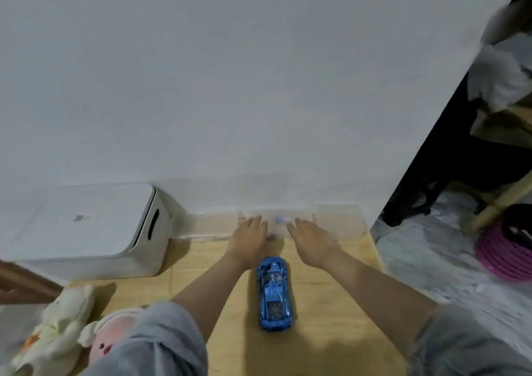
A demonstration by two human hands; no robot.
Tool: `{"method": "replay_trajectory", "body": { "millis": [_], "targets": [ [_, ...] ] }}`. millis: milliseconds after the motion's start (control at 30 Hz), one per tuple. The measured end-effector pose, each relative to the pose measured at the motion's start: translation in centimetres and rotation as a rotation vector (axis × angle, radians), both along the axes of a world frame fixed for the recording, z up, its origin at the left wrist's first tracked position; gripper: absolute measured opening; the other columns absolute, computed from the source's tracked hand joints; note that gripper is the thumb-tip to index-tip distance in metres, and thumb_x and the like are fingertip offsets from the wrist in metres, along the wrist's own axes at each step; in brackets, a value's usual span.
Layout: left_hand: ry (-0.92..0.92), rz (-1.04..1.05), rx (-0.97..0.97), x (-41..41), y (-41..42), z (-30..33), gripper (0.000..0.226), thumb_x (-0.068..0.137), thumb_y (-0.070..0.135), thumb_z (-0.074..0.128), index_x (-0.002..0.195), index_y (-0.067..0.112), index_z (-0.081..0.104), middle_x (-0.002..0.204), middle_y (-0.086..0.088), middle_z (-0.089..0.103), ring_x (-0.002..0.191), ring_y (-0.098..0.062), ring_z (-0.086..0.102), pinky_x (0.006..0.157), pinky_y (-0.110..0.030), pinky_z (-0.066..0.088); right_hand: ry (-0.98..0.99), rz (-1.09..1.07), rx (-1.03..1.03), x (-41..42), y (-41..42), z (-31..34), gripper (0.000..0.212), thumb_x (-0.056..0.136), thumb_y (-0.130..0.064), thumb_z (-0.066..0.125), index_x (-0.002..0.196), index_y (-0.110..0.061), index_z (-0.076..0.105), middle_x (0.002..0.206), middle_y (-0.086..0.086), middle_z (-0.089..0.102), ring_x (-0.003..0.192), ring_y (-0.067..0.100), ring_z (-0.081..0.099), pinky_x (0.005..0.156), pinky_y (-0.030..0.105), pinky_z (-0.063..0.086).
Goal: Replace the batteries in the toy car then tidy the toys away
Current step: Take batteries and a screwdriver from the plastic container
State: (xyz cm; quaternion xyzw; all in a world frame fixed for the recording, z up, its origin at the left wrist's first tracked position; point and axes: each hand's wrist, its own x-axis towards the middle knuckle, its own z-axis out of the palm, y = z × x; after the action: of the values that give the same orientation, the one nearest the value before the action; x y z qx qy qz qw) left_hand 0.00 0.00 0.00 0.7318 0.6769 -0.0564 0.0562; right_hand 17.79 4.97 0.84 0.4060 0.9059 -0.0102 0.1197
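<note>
Two hands: both of mine reach forward over the wooden table [331,318] toward the wall, sleeves pushed up to the elbows.
Left hand [249,241]: palm down, fingers straight and together, holding nothing; the fingertips lie at the near edge of the clear plastic box [339,220].
Right hand [312,238]: palm down too, fingers stretched out and loose, nothing in its grip; the tips reach the same clear box.
Toy car [275,293]: blue and glossy, standing on its wheels on the table between my forearms, lengthwise away from me, just behind my hands and touched by neither.
Clear plastic box: low and see-through, set against the foot of the white wall [230,87] at the table's far edge; small purplish bits [279,219] show through it between my hands, too blurred for me to say what they are.
White device [86,231]: a boxy unit with a dark slot in its side, standing left of the clear box on the same table.
Plush toys [66,326]: a cream one and a pink one lie at the table's near left corner, beside my left sleeve.
Purple basket [503,249]: on the pale floor, well off to the right of the table.
</note>
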Motion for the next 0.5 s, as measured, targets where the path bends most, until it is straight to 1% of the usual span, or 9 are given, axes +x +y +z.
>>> {"method": "replay_trajectory", "body": {
  "millis": [67, 133, 233, 300, 333, 400, 433, 500],
  "targets": [
    [0.004, 0.04, -0.03, 0.3, 0.7, -0.7, 0.068, 0.092, 0.027, 0.054, 0.147, 0.007, 0.019, 0.156, -0.017, 0.013, 0.144, -0.033, 0.015, 0.118, -0.042, 0.019, -0.082, 0.018, 0.043, -0.5, 0.9, -0.8, 0.075, 0.086, -0.005, 0.055, 0.148, -0.008, 0.012, 0.151, 0.028, 0.018, 0.136, 0.04, 0.027, 0.115, 0.05, 0.023],
    [0.055, 0.045, -0.046, 0.4, 1.3, -1.4, 0.072, 0.093, 0.029, 0.053, 0.149, 0.007, 0.013, 0.158, -0.018, 0.007, 0.145, -0.034, 0.009, 0.119, -0.044, 0.016, -0.142, 0.055, 0.079, -1.0, 1.1, -1.2, 0.079, 0.084, -0.005, 0.058, 0.147, -0.004, 0.011, 0.15, 0.032, 0.015, 0.137, 0.043, 0.024, 0.115, 0.052, 0.019],
    [0.092, 0.039, -0.075, 0.3, 2.3, -2.2, 0.068, 0.098, 0.032, 0.043, 0.15, 0.006, 0.007, 0.158, -0.02, 0.002, 0.146, -0.035, 0.004, 0.119, -0.046, 0.013, -0.178, 0.112, 0.135, -1.2, 1.8, -1.4, 0.081, 0.081, -0.002, 0.064, 0.145, 0.001, 0.015, 0.147, 0.036, 0.019, 0.134, 0.046, 0.029, 0.112, 0.056, 0.021],
    [0.105, 0.037, -0.082, 0.1, 2.8, -2.8, 0.067, 0.099, 0.03, 0.04, 0.15, 0.004, 0.004, 0.157, -0.022, 0.001, 0.146, -0.035, 0.003, 0.119, -0.046, 0.014, -0.153, 0.117, 0.146, -0.9, 2.4, -1.5, 0.076, 0.079, 0.003, 0.063, 0.142, 0.003, 0.021, 0.143, 0.037, 0.025, 0.131, 0.047, 0.032, 0.11, 0.061, 0.022],
    [0.113, 0.03, -0.082, 0.1, 2.9, -3.2, 0.067, 0.099, 0.027, 0.041, 0.149, 0.003, 0.004, 0.157, -0.023, 0.002, 0.146, -0.036, 0.003, 0.119, -0.045, 0.014, -0.135, 0.131, 0.147, -0.9, 2.8, -2.1, 0.072, 0.078, 0.005, 0.062, 0.14, 0.004, 0.025, 0.14, 0.038, 0.03, 0.13, 0.048, 0.034, 0.108, 0.063, 0.024],
    [0.123, 0.014, -0.079, 0.4, 3.1, -3.1, 0.063, 0.1, 0.02, 0.039, 0.148, -0.002, 0.005, 0.155, -0.028, 0.004, 0.145, -0.038, 0.005, 0.119, -0.046, 0.016, -0.159, 0.149, 0.134, -0.9, 3.3, -2.2, 0.07, 0.071, 0.004, 0.071, 0.133, 0.004, 0.038, 0.13, 0.04, 0.043, 0.124, 0.05, 0.043, 0.1, 0.062, 0.038],
    [0.134, 0.004, -0.08, 0.5, 3.2, -2.9, 0.06, 0.1, 0.017, 0.038, 0.147, -0.004, 0.007, 0.154, -0.03, 0.005, 0.145, -0.04, 0.007, 0.118, -0.047, 0.017, -0.172, 0.161, 0.13, -1.0, 3.5, -2.1, 0.069, 0.069, 0.003, 0.074, 0.13, 0.004, 0.042, 0.127, 0.041, 0.046, 0.121, 0.05, 0.047, 0.095, 0.058, 0.045],
    [0.154, -0.029, -0.07, 0.6, 3.6, -2.6, 0.054, 0.1, 0.012, 0.034, 0.145, -0.007, 0.011, 0.152, -0.035, 0.008, 0.143, -0.043, 0.011, 0.117, -0.049, 0.019, -0.162, 0.174, 0.099, -1.3, 3.8, -1.6, 0.065, 0.072, 0.004, 0.073, 0.13, 0.007, 0.042, 0.127, 0.045, 0.043, 0.119, 0.052, 0.048, 0.088, 0.052, 0.052]
  ]
}}
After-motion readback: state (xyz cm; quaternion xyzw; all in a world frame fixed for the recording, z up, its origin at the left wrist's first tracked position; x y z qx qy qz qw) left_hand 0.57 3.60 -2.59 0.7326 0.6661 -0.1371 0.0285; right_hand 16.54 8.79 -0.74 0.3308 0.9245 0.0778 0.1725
